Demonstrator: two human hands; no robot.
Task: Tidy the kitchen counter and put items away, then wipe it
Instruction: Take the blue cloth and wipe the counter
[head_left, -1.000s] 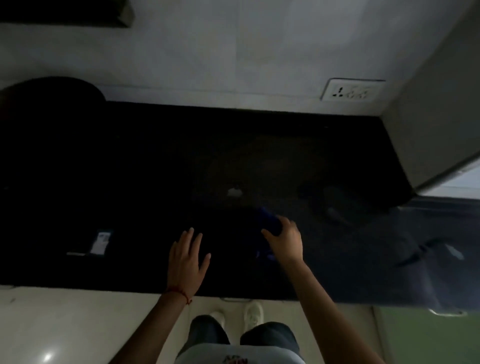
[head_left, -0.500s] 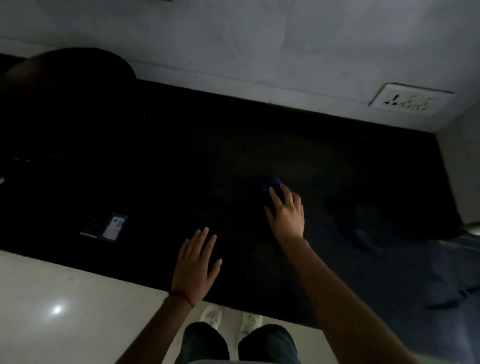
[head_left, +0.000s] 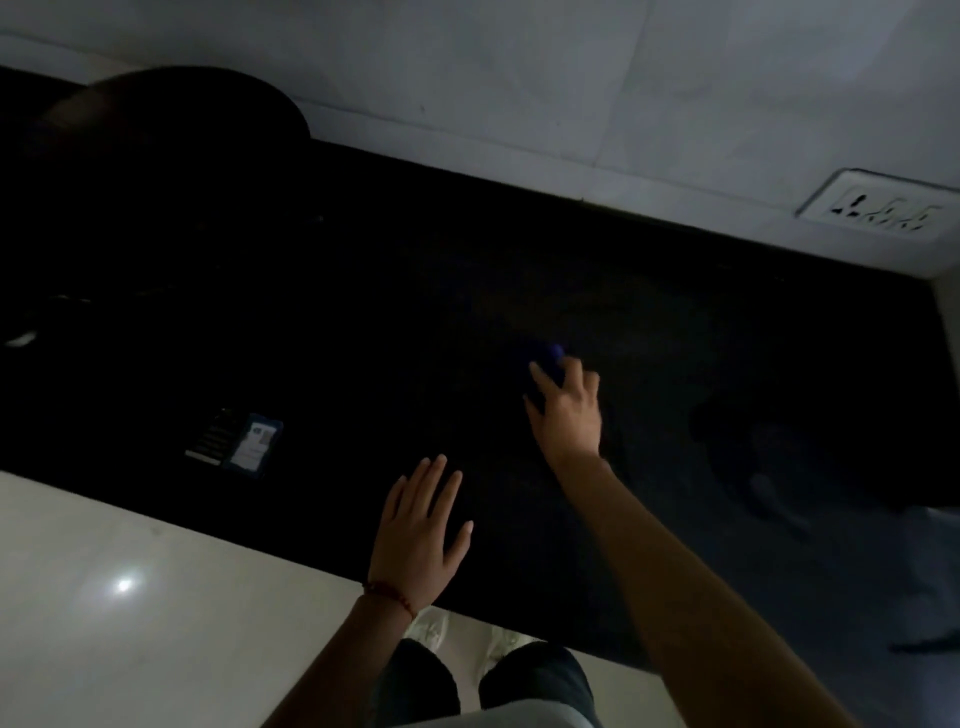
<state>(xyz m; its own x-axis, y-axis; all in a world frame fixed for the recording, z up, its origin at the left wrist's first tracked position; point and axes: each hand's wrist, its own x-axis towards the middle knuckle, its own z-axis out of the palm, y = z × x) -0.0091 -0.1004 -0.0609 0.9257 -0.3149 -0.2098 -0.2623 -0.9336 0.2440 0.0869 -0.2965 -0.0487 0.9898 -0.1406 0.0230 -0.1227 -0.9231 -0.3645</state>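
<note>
The scene is very dim. A black counter (head_left: 363, 312) runs across the view. My right hand (head_left: 569, 415) rests on a dark blue cloth (head_left: 545, 358) near the counter's middle, fingers pressing down on it; only the cloth's far edge shows past my fingertips. My left hand (head_left: 421, 530) lies flat and open on the counter close to its front edge, with a red thread on the wrist and nothing under it.
A small dark packet with a pale label (head_left: 239, 441) lies on the counter to the left. A large dark rounded object (head_left: 156, 130) stands at the back left. A wall socket (head_left: 878, 208) sits at the right. Pale floor (head_left: 130, 597) lies below the counter edge.
My right hand has pushed the blue cloth away from me, farther onto the counter. The view has tilted and shifted left. My left hand has stayed flat near the front edge.
</note>
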